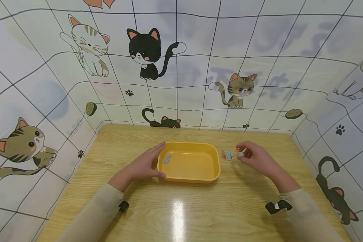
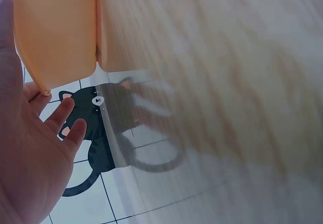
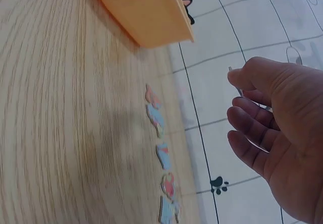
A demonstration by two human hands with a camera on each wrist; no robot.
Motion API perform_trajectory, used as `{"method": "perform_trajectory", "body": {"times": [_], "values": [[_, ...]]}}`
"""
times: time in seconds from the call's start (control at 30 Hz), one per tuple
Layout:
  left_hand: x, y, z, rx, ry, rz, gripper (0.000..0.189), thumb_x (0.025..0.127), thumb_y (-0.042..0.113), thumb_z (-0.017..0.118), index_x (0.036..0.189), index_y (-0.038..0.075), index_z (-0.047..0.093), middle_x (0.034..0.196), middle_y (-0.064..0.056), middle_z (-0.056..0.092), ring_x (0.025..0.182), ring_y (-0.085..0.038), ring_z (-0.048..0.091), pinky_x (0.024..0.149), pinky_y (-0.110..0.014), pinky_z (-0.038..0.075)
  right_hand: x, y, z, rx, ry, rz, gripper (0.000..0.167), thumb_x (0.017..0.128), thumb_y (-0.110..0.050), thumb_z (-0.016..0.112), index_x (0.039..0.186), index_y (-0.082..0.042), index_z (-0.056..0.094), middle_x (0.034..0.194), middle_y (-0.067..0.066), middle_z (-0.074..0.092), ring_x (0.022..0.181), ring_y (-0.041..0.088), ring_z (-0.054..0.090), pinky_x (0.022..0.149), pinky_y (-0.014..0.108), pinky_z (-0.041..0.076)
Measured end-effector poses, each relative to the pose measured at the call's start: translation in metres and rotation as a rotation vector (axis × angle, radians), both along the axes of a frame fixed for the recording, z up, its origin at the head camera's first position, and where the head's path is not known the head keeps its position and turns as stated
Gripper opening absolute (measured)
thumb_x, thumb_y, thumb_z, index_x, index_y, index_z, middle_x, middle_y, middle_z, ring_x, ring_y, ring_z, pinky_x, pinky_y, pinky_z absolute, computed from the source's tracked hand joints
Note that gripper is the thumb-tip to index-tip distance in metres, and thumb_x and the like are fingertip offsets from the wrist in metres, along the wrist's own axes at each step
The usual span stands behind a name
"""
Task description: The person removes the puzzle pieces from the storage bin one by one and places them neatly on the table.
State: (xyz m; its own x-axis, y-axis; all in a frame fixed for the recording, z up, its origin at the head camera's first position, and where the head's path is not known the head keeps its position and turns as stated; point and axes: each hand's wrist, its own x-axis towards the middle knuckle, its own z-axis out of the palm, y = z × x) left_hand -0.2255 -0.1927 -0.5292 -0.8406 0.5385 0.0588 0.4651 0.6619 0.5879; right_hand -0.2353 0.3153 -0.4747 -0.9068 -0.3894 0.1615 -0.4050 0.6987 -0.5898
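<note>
A yellow plastic tray (image 1: 189, 180) stands on the table; inside, near its left end, lies a small grey-blue flat piece (image 1: 167, 158). My left hand (image 1: 145, 164) holds the tray's left end, thumb by the near corner and fingers along the far one. To the right of the tray, my right hand (image 1: 255, 158) pinches a thin small piece (image 3: 235, 82) between thumb and index finger, raised above the table; it shows orange in the head view. Beneath that hand runs a row of several small flat coloured cutouts, among them a light-blue one (image 3: 163, 156) and a reddish one (image 3: 168, 185).
The wood-grain table (image 1: 139, 215) meets a cat-patterned wall covering (image 1: 193, 84) behind and at both sides. A black strap (image 1: 278, 206) sits at the right sleeve and another black device (image 1: 123, 206) at the left sleeve.
</note>
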Motion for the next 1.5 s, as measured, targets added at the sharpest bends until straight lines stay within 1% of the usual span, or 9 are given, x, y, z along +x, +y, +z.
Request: {"method": "perform_trajectory", "body": {"times": [0.2,0.37,0.5,0.73,0.87,1.0,1.27,1.5], "values": [[-0.001,-0.001,-0.001,0.0,-0.004,0.003,0.137,0.075,0.073,0.091,0.179,0.017,0.021,0.185,0.005,0.014,0.168,-0.031,0.021,0.134,-0.057,0.024,0.0,0.019,-0.001,0.024,-0.012,-0.043,0.039,0.103,-0.01,0.08,0.138,0.001,0.068,0.119,0.012,0.073,0.095,0.023,0.065,0.074,0.03,0.055],[-0.002,-0.001,-0.002,0.001,-0.006,0.005,0.138,0.075,0.075,0.09,0.179,0.017,0.021,0.185,0.007,0.014,0.168,-0.031,0.021,0.133,-0.058,0.025,-0.004,0.038,-0.008,0.052,-0.04,-0.079,0.042,0.105,-0.011,0.078,0.143,0.002,0.066,0.126,0.016,0.072,0.098,0.025,0.065,0.074,0.032,0.057],[-0.001,-0.001,-0.001,-0.004,-0.01,0.003,0.137,0.076,0.075,0.09,0.179,0.017,0.02,0.185,0.006,0.013,0.168,-0.032,0.021,0.133,-0.058,0.025,-0.005,0.051,-0.012,0.058,-0.066,-0.105,0.045,0.107,-0.018,0.078,0.145,0.002,0.064,0.129,0.018,0.071,0.1,0.027,0.065,0.073,0.032,0.058],[-0.001,0.0,-0.001,-0.007,-0.016,0.002,0.137,0.076,0.074,0.091,0.179,0.018,0.02,0.185,0.006,0.013,0.169,-0.031,0.021,0.134,-0.057,0.024,-0.009,0.071,-0.018,0.087,-0.088,-0.125,0.048,0.108,-0.019,0.076,0.148,0.003,0.061,0.133,0.023,0.069,0.103,0.029,0.065,0.071,0.034,0.056],[-0.002,0.0,-0.002,-0.015,-0.013,0.005,0.138,0.076,0.074,0.091,0.179,0.018,0.019,0.185,0.007,0.013,0.169,-0.03,0.021,0.134,-0.056,0.024,-0.01,0.08,-0.019,0.104,-0.098,-0.136,0.048,0.109,-0.023,0.075,0.147,0.005,0.062,0.132,0.024,0.069,0.102,0.029,0.066,0.069,0.033,0.056],[-0.001,0.0,-0.001,-0.014,-0.007,0.005,0.137,0.076,0.073,0.091,0.179,0.015,0.021,0.185,0.006,0.014,0.168,-0.031,0.022,0.134,-0.056,0.025,-0.01,0.086,-0.021,0.111,-0.111,-0.153,0.048,0.109,-0.024,0.075,0.145,0.006,0.063,0.129,0.026,0.069,0.102,0.031,0.066,0.07,0.035,0.056],[0.0,0.001,0.0,-0.01,-0.011,0.009,0.137,0.076,0.073,0.091,0.178,0.014,0.022,0.185,0.006,0.014,0.168,-0.031,0.021,0.134,-0.057,0.025,-0.012,0.096,-0.024,0.135,-0.103,-0.172,0.045,0.106,-0.015,0.077,0.142,0.009,0.063,0.125,0.028,0.07,0.1,0.032,0.067,0.071,0.036,0.056],[0.0,0.001,-0.001,-0.011,-0.009,0.012,0.138,0.075,0.074,0.091,0.179,0.016,0.021,0.185,0.007,0.013,0.169,-0.031,0.021,0.133,-0.057,0.025,-0.013,0.105,-0.026,0.157,-0.116,-0.19,0.046,0.108,-0.022,0.076,0.14,0.01,0.064,0.124,0.029,0.07,0.098,0.033,0.068,0.073,0.039,0.056]]}}
